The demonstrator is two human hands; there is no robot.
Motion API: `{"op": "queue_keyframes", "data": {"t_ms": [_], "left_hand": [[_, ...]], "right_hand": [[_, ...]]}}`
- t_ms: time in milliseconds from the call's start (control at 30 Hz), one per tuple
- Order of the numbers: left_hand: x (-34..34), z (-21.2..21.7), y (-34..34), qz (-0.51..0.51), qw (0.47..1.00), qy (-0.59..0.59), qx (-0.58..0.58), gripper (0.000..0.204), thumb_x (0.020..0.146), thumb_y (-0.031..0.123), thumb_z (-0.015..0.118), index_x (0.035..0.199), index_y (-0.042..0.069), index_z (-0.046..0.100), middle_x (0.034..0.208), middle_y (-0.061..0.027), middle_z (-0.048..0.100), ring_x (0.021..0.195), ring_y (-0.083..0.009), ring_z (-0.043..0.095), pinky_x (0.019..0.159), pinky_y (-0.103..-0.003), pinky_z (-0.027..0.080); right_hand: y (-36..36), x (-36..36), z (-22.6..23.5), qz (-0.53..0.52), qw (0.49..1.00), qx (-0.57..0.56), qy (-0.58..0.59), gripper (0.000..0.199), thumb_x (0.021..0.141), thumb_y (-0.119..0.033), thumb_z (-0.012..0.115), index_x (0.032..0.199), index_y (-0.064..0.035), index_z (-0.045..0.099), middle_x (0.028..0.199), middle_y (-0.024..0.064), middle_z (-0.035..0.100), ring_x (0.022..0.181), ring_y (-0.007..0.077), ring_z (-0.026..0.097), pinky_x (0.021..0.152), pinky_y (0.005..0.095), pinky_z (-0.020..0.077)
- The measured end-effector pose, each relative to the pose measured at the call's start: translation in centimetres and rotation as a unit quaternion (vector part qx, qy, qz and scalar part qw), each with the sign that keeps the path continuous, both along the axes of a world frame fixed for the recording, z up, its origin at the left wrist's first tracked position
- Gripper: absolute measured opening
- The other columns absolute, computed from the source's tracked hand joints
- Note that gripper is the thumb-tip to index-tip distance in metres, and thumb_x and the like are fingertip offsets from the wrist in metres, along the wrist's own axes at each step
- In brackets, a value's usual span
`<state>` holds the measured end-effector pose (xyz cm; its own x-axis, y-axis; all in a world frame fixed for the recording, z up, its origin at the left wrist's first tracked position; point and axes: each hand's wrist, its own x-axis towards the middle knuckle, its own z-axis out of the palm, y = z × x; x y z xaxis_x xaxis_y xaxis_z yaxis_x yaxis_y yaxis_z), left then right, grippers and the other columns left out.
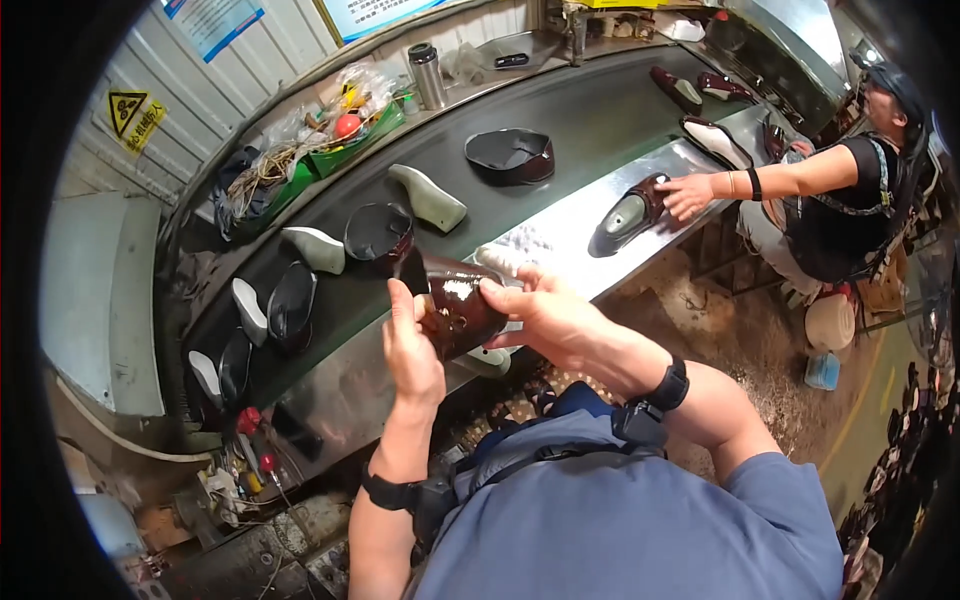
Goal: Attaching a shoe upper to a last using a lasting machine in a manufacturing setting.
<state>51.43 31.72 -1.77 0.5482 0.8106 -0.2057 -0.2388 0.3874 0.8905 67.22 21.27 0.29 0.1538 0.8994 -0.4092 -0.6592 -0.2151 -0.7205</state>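
Between my two hands is a glossy dark red shoe upper, held above the near metal ledge. My left hand (412, 350) grips the shoe upper (462, 318) from the left, thumb pointing up. From the right, my right hand (550, 315) pinches its top edge between thumb and fingers. Part of a pale shoe last (487, 362) shows below the upper. Just beyond my hands, another dark upper (380, 240) rests on the belt, beside a pale last (430, 198). A whitish, crumpled-looking thing (505, 258) lies on the ledge behind my right hand.
The dark conveyor belt (590, 110) carries several lasts and uppers. At right, a co-worker's hand (688, 197) reaches to a dark red shoe (630, 215) on the metal ledge (570, 225). Behind the belt stand a steel flask (427, 78) and a green bin (345, 150) of scraps.
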Motion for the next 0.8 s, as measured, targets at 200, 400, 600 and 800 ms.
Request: {"op": "queue_keyframes", "data": {"t_ms": [200, 400, 600, 800], "left_hand": [[-2.1, -1.8, -0.6, -0.012, 0.986, 0.05, 0.158, 0.041, 0.105, 0.036, 0.06, 0.086, 0.002, 0.071, 0.077, 0.0, 0.067, 0.067, -0.0068, 0.058, 0.064, -0.024, 0.045], [-4.6, -5.2, 4.1, 0.013, 0.946, -0.138, -0.293, 0.073, 0.096, 0.066, 0.056, 0.13, 0.002, 0.061, 0.115, -0.0102, 0.071, 0.102, -0.0222, 0.069, 0.089, -0.036, 0.055], [-6.2, -16.1, 8.6, 0.001, 0.961, 0.097, -0.26, 0.04, 0.096, 0.032, 0.071, 0.122, 0.001, 0.067, 0.116, -0.011, 0.072, 0.102, -0.0237, 0.07, 0.094, -0.038, 0.054], [-6.6, -22.8, 13.5, 0.189, 0.748, 0.516, 0.372, 0.032, 0.09, 0.036, 0.076, 0.099, 0.006, 0.079, 0.097, -0.0112, 0.074, 0.09, -0.0273, 0.069, 0.086, -0.036, 0.052]], "right_hand": [[0.5, -0.6, 0.6, -0.003, 0.999, 0.01, -0.04, 0.059, 0.098, -0.032, 0.07, 0.148, -0.0097, 0.047, 0.114, 0.0069, 0.068, 0.095, 0.0165, 0.066, 0.075, 0.0345, 0.0536], [-0.8, -0.9, -3.7, 0.181, 0.742, 0.093, -0.639, 0.028, 0.097, -0.031, 0.068, 0.086, -0.005, 0.064, 0.08, 0.0056, 0.066, 0.077, 0.0257, 0.065, 0.077, 0.0407, 0.0545], [-7.1, -2.1, -17.2, 0.294, 0.54, 0.25, -0.748, 0.036, 0.081, -0.013, 0.074, 0.115, -0.0052, 0.068, 0.084, 0.007, 0.059, 0.084, 0.0248, 0.061, 0.116, 0.0604, 0.0364], [-2.0, -6.4, -20.2, 0.047, 0.666, 0.249, -0.702, 0.051, 0.069, -0.004, 0.079, 0.119, -0.0038, 0.069, 0.133, 0.0202, 0.053, 0.125, 0.0385, 0.053, 0.113, 0.0516, 0.0415]]}}
